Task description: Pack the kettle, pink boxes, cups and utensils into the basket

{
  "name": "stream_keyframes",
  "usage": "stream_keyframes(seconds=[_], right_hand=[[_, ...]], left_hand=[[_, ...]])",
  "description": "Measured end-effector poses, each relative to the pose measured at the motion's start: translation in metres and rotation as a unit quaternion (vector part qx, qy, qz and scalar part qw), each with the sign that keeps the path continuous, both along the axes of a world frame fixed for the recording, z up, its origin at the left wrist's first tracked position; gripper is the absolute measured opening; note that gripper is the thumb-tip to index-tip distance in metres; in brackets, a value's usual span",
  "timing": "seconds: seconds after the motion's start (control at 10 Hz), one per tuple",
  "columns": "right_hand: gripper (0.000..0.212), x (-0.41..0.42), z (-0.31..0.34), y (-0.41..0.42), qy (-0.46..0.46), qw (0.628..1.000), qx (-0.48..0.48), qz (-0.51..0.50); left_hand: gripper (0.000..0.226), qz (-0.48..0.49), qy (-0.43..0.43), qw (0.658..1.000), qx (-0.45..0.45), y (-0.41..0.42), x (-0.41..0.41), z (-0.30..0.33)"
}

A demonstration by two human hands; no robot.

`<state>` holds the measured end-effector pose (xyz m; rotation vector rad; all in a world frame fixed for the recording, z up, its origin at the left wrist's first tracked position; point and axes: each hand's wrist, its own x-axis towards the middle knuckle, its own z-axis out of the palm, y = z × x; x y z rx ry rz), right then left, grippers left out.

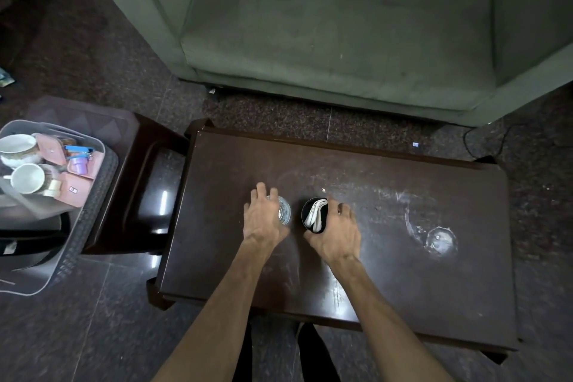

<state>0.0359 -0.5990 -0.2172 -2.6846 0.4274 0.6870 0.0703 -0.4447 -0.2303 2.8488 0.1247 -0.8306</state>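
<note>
Basket: well left of table, already holding mugs, pink boxes.
Left hand: fingers curled over clear glass, at table centre.
Right hand: fingers wrapped on dark cup, just right of glass.
Nearer basket: left hand.

This is a home living room. A green upholstered sofa stands on a dark speckled tile floor, with a low dark wooden bench in front of it. Beside the bench, a grey basket holds household mugs and pink boxes.
</note>
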Motion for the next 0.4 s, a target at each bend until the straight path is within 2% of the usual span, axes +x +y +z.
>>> stream_keyframes(seconds=[0.2,0.4], right_hand=[[0.091,-0.004,0.007,-0.005,-0.018,1.0,0.019,-0.006],[0.065,0.009,0.042,-0.008,-0.087,0.996,0.032,0.001]], left_hand=[[0.08,-0.003,-0.012,1.0,0.008,-0.003,-0.006,0.01],[0.066,-0.06,-0.084,0.995,-0.007,-0.014,0.002,0.05]])
